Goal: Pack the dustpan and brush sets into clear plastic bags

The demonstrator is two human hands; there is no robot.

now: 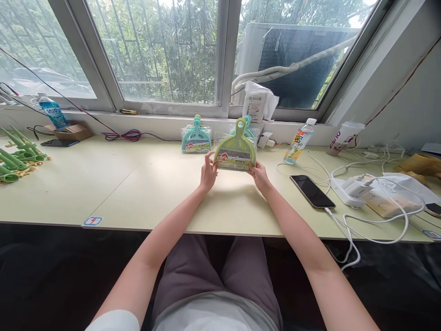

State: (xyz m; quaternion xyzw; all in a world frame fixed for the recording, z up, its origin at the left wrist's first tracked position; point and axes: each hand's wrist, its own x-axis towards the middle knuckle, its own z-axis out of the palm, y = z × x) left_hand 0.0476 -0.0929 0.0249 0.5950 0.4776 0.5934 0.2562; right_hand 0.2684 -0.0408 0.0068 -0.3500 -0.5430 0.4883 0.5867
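Note:
A green mini dustpan-and-brush set in clear wrapping is held upright over the pale desk, gripped at its lower corners. My left hand clasps its lower left edge, and my right hand clasps its lower right edge. Behind it stands a teal dustpan set against the window ledge, and another teal set peeks out behind the green one.
A phone on a white cable, a charger block and a white bag lie at right. A drink bottle and a cup stand nearby. Green plastic pieces and a blue bottle sit at left.

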